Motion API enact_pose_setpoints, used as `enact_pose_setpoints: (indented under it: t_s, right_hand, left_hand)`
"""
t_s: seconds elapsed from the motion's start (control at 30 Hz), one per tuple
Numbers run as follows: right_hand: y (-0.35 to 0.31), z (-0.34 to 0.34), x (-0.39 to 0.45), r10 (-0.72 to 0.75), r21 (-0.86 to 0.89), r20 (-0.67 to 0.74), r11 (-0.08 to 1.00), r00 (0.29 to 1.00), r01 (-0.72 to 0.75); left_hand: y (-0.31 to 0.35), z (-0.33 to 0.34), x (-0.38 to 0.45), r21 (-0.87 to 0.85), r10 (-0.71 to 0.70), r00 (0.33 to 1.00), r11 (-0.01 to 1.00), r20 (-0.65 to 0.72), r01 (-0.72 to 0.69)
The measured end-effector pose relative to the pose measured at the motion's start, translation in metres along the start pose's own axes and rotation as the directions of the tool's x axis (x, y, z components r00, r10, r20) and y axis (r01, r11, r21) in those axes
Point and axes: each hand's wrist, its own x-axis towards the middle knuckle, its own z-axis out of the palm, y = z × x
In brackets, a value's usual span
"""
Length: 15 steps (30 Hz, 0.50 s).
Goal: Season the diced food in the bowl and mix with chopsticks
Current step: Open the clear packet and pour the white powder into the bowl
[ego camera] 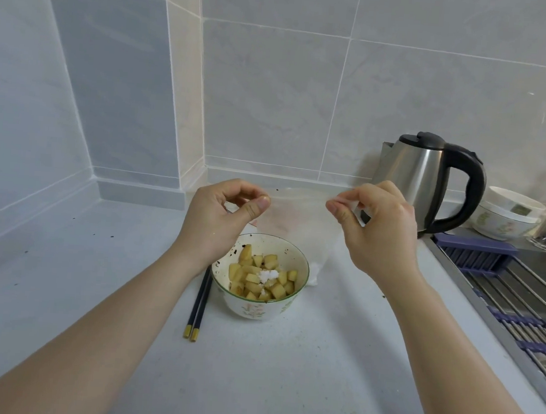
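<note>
Potato-like yellow cubes, the diced food [261, 277], fill a small floral bowl [257, 307] on the pale counter [317, 373], with a heap of white seasoning [268, 275] sitting unmixed on top. The cubes look soft and easily broken, so stirring probably calls for gentle turning rather than stabbing. The bowl seems like light ceramic that may slide on the smooth counter; steadying it at the rim would help. Just left of the bowl, touching or nearly so, lie dark chopsticks [199, 305] with yellow ends pointing toward the person; they are thin, stiff and likely slick, best picked up toward the yellow ends.

Above and behind the bowl a clear plastic bag [297, 215] is stretched between both hands; white powder sits at its bottom, beside the bowl. It is limp and nearly weightless. The left hand [222, 212] pinches one edge of its mouth between thumb and curled fingers, and the right hand [375, 221] pinches the other. A steel kettle [431, 176] stands well behind, by the sink rack [503, 290].
</note>
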Motion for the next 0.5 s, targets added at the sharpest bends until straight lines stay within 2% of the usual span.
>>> enact_pose_setpoints:
  t_s: [0.13, 0.23, 0.4, 0.5]
  right_hand:
    - [-0.016, 0.01, 0.026, -0.112, -0.051, -0.151, 0.993, 0.982, 0.106]
    - [-0.042, 0.003, 0.052, -0.153, -0.026, -0.207, 0.988, 0.966, 0.151]
    - [-0.097, -0.018, 0.068, -0.251, 0.072, -0.232, 0.959, 0.94, 0.274]
    - [-0.142, -0.024, 0.048, -0.238, 0.21, -0.176, 0.939, 0.955, 0.272]
  left_hand:
    - [0.01, -0.002, 0.007, -0.171, -0.03, 0.995, 0.985, -0.099, 0.013]
    - [0.031, -0.014, 0.013, -0.259, 0.0, 0.98, 0.964, -0.198, -0.052]
    - [0.083, -0.066, -0.001, -0.202, 0.195, 0.913, 0.939, -0.359, -0.28]
    - [0.104, -0.107, -0.039, -0.13, 0.249, 0.88, 0.937, -0.404, -0.325]
